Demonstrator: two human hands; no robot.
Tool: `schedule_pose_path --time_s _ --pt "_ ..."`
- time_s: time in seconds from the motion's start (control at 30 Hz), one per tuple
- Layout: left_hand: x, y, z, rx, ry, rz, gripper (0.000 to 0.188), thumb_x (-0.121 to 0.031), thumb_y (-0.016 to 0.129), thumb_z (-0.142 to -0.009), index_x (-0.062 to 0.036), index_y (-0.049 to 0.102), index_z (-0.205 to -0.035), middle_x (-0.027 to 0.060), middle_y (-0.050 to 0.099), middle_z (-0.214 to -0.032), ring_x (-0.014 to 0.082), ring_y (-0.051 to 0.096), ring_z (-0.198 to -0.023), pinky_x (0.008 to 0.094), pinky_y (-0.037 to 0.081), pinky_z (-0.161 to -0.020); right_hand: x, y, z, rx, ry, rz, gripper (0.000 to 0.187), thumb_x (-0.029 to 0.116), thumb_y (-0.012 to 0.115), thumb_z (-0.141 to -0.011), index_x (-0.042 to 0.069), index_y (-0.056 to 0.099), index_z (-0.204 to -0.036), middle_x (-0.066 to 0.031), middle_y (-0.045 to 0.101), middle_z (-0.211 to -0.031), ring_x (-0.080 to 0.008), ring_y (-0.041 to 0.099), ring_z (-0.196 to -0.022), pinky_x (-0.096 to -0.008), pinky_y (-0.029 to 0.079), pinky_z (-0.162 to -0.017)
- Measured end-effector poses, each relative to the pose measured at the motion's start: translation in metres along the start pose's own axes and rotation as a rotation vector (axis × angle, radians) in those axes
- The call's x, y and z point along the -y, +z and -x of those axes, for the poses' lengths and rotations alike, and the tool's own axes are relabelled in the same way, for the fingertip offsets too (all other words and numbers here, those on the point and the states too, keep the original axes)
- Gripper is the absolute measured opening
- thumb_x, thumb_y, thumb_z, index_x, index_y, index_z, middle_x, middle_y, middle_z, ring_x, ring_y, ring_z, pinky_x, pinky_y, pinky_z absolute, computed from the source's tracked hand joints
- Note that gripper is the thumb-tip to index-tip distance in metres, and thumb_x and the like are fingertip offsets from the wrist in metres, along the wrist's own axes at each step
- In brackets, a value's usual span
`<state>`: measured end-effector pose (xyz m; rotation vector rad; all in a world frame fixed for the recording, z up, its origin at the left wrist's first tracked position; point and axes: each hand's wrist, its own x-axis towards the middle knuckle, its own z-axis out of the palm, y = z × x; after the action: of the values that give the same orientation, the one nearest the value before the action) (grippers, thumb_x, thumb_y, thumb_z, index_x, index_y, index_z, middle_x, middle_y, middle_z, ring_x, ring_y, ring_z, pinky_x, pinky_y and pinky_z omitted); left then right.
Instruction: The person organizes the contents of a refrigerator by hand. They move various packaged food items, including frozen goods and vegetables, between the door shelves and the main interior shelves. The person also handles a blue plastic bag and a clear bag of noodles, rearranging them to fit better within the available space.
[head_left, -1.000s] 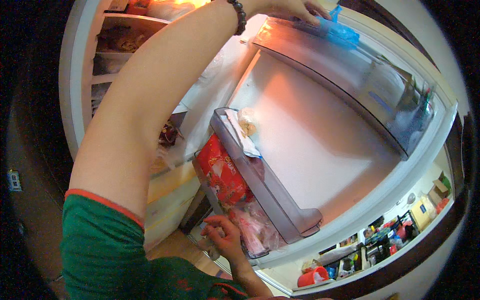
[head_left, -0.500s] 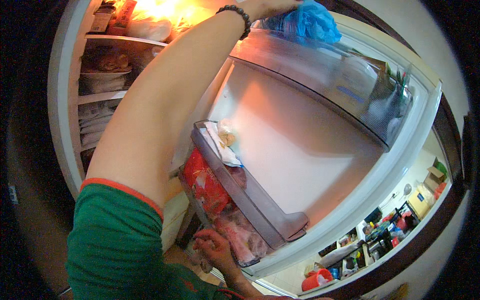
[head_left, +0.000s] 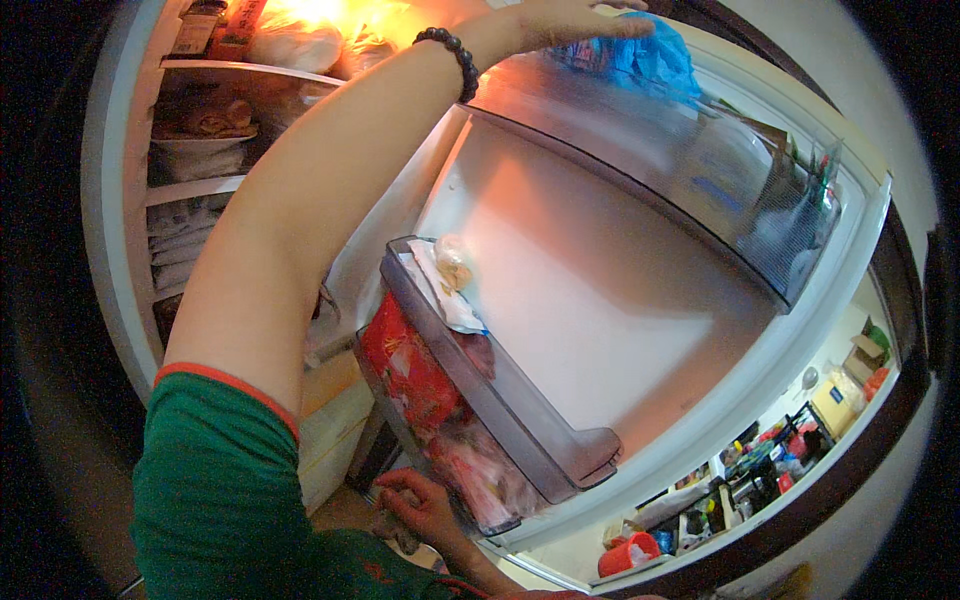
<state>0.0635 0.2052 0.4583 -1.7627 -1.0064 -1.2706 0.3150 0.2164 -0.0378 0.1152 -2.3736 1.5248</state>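
Observation:
My left arm (head_left: 290, 190), in a green sleeve and with a dark bead bracelet (head_left: 452, 62), reaches up across the fridge. At the top edge my left hand (head_left: 575, 24), partly cut off, stretches its fingers out over a blue plastic bag (head_left: 655, 65) in the upper door bin (head_left: 620, 135). Low down, my right hand (head_left: 428, 512) is curled around something greyish and crumpled, too unclear to name. It is just below the lower door bin (head_left: 500, 395), which contains a red package (head_left: 405, 355), pinkish wrapped food (head_left: 475, 475) and a white packet (head_left: 445, 290).
On the left, fridge shelves (head_left: 200, 190) carry a jar (head_left: 198, 28), plastic bags (head_left: 295, 45) and a bowl (head_left: 200, 157). The open door's edge (head_left: 850, 270) curves down the right. Beyond it lie a red container (head_left: 628, 555) and cluttered household goods.
My left hand has shifted slightly right over the blue bag, its fingers now stretched out. My right hand has dropped a little and stays curled.

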Motion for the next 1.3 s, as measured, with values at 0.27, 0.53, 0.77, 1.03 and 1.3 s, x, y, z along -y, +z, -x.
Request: schedule_pose_path --time_s 0.27,0.53,0.77,1.03,1.3 --pt "-0.017 -0.005 0.012 0.252 0.079 0.228 0.071 -0.029 0.074 -0.074 0.0006 0.043 -0.131 0.0154 0.053 -0.124 0.0213 0.05 -0.115 0.0324 0.039 -0.099 -0.008 0.003 -0.001 0.015 -0.017 -0.022 0.019 0.013 0.058 -0.091 0.002 0.06 -0.106 -0.0062 0.062 -0.093 -0.0128 0.062 -0.084 -0.0267 0.049 -0.075" --pt "0.032 0.014 -0.015 -0.074 -0.018 -0.331 0.041 -0.006 0.053 -0.074 -0.0006 0.052 -0.115 0.0226 0.063 -0.097 0.0307 0.062 -0.093 0.0366 0.048 -0.08 -0.006 0.004 -0.002 0.004 0.067 -0.122 0.021 0.014 0.058 -0.09 0.001 0.06 -0.107 -0.0054 0.061 -0.092 -0.0119 0.06 -0.082 -0.0258 0.048 -0.074" --pt "-0.012 0.004 -0.039 0.013 -0.159 -0.19 0.019 -0.015 0.057 -0.08 -0.0032 0.069 -0.087 0.015 0.069 -0.078 0.0228 0.064 -0.068 0.0358 0.05 -0.065 -0.014 -0.003 0.0 -0.026 0.071 -0.116 0.019 0.011 0.056 -0.092 0.002 0.06 -0.108 -0.0053 0.059 -0.097 -0.0114 0.059 -0.086 -0.0254 0.047 -0.077" --pt "0.012 0.02 -0.035 0.389 -0.31 0.289 0.029 -0.022 0.06 -0.076 -0.0005 0.065 -0.095 0.0034 0.06 -0.075 0.0114 0.05 -0.063 0.0259 0.042 -0.057 -0.014 0.004 -0.002 0.022 -0.013 -0.034 0.017 0.011 0.056 -0.091 0.002 0.061 -0.105 -0.0062 0.061 -0.095 -0.0134 0.062 -0.085 -0.0265 0.049 -0.075" --pt "0.002 -0.018 0.001 0.015 -0.152 0.32 0.077 -0.045 0.066 -0.078 0.0016 0.042 -0.134 0.0214 0.045 -0.135 0.0324 0.042 -0.127 0.0378 0.035 -0.104 -0.004 0.002 -0.004 0.033 0.121 -0.05 0.019 0.014 0.058 -0.09 0.004 0.061 -0.106 -0.0066 0.063 -0.099 -0.0166 0.061 -0.091 -0.0298 0.049 -0.081"
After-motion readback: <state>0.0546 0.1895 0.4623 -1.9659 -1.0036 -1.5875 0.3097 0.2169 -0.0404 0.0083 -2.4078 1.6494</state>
